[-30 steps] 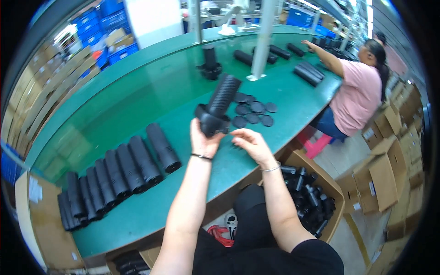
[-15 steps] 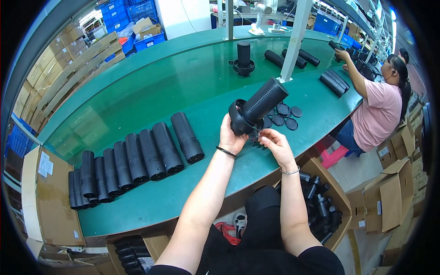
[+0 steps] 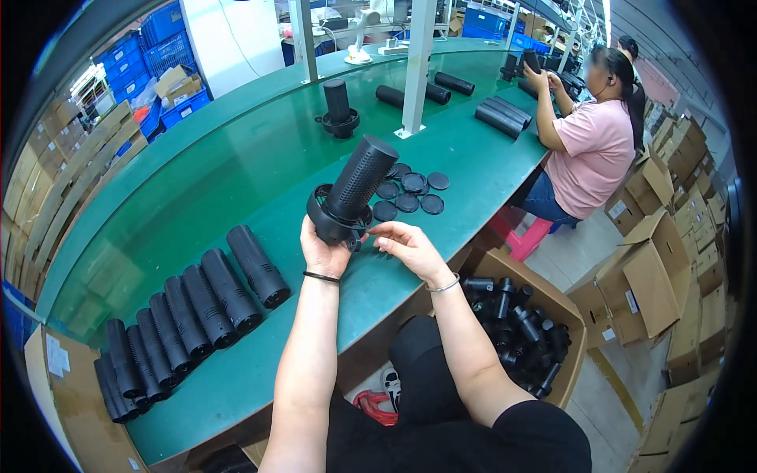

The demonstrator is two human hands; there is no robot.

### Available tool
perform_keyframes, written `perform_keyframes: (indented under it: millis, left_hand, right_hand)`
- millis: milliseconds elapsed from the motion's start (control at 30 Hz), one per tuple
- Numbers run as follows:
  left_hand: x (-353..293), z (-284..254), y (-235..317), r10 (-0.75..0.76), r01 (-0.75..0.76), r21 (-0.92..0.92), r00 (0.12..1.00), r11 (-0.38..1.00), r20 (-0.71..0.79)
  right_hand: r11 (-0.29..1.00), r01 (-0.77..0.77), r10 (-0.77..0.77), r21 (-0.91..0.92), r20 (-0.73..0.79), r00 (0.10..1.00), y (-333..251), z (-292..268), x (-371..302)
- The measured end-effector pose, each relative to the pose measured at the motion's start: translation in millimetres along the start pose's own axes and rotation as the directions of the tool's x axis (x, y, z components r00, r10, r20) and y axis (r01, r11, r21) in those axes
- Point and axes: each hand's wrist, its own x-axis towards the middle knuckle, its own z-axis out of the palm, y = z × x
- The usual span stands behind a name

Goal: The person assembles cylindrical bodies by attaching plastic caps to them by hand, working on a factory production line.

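My left hand (image 3: 319, 252) wraps around the underside of a black ring-shaped shock mount (image 3: 319, 214). A black perforated cylindrical microphone (image 3: 363, 183) stands in that mount, its top tilted to the right. Beside the small knob (image 3: 355, 243) at the base of the mount is my right hand (image 3: 414, 251). Its fingers are partly bent and apart, the fingertips close to the knob; contact is hard to make out. Several flat black round caps (image 3: 407, 202) lie on the green table just beyond my right hand. To the left, a slanting row of black cylinders (image 3: 225, 288) lies on the table.
Another mounted microphone (image 3: 337, 109) stands on the green belt near a metal post (image 3: 415, 87). A cardboard box (image 3: 578, 351) of black parts is at my right. Farther right, a co-worker in pink (image 3: 591, 162) handles a black object; black cylinders (image 3: 502, 117) lie nearby.
The view has turned right, so the scene sits farther left. My right fingertips have loosened from the knob and drawn slightly away. The co-worker's hands have come closer to their body, raising a black object.
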Motion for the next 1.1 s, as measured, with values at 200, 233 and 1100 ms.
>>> perform_keyframes:
  millis: [200,233,1100]
  left_hand:
    - [-2,-1,4,0.030,-0.027,0.038,0.996,0.999,-0.080]
    - [-3,-2,5,0.032,-0.031,0.014,0.998,0.999,-0.051]
    - [-1,12,3,0.428,-0.138,0.618,0.834,0.774,-0.350]
  right_hand:
    - [1.000,-0.012,0.012,0.012,0.003,1.000,3,4,3]
    - [0.999,-0.011,0.011,0.047,0.004,1.000,7,6,4]
    - [0.692,0.333,-0.532,-0.641,-0.140,0.835,-98,26,187]
